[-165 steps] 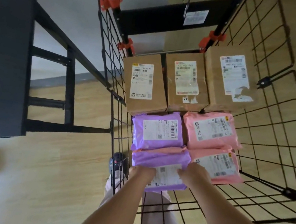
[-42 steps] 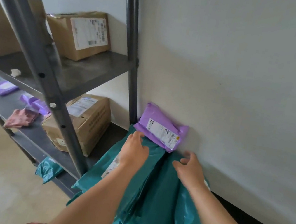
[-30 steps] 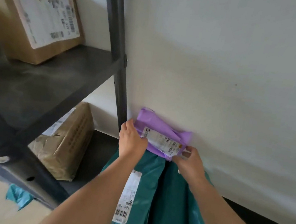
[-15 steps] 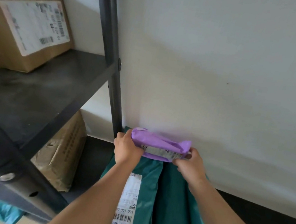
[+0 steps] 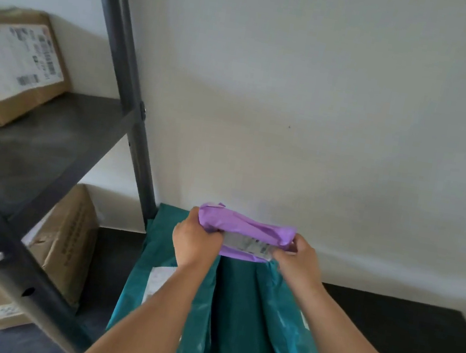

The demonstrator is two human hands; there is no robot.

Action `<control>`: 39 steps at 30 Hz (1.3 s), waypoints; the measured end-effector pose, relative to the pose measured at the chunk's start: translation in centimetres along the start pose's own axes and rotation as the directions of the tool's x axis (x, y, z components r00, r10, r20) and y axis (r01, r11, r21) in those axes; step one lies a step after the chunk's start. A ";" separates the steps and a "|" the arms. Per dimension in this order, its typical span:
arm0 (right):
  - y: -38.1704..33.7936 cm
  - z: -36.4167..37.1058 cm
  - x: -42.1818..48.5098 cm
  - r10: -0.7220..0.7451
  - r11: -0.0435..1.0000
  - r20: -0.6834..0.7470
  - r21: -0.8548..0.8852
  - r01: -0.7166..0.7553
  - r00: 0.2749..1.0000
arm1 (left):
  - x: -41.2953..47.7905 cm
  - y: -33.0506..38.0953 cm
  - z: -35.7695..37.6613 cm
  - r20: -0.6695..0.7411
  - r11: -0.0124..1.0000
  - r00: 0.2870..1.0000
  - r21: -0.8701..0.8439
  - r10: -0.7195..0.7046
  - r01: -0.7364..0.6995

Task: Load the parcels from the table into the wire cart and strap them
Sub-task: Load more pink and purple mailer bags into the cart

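Note:
A purple mailer parcel (image 5: 247,230) with a white label is held up near the white wall, lifted off the teal mailer bags (image 5: 236,323) that lie on the black table (image 5: 385,325). My left hand (image 5: 195,240) grips its left end and my right hand (image 5: 299,258) grips its right end. The parcel is tipped so its label faces down toward me. The wire cart is out of view.
A dark metal shelf rack (image 5: 120,73) stands at the left, its post right beside the teal bags. Cardboard boxes sit on the rack: one on the upper shelf (image 5: 11,65), one below (image 5: 65,241). The wall is close behind the parcel.
Earlier my hands set a purple parcel in the cart. I then faced the table, took hold of this purple parcel by both ends, and raised and tipped it off the teal bags.

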State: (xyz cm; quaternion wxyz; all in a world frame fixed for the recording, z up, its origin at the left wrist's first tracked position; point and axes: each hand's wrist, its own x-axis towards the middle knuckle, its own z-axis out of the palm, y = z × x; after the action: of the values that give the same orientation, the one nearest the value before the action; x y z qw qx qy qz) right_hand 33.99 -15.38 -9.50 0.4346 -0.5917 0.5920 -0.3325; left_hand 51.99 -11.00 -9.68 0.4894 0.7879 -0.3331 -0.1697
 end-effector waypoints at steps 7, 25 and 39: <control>2.4 -7.6 -2.0 -0.004 0.998 -0.133 0.054 0.012 0.991 | -5.8 4.2 4.3 0.113 0.993 0.991 -0.107 0.067 -0.055; 15.3 -32.0 -13.1 0.124 0.967 -0.377 0.252 -0.027 0.918 | -28.4 11.0 18.8 0.466 1.000 0.885 -0.019 -0.007 0.018; 26.9 -46.6 -21.2 0.399 0.870 -0.572 0.484 -0.098 0.716 | -45.5 12.7 28.3 0.721 0.993 0.684 0.057 -0.110 0.100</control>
State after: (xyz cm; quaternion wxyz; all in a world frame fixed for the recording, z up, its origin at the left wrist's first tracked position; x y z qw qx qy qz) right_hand -21.05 2.09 -12.62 0.3570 -0.2417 0.6960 -0.5741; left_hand -2.16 -1.97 -14.20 0.3030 0.6786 -0.4541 -0.4914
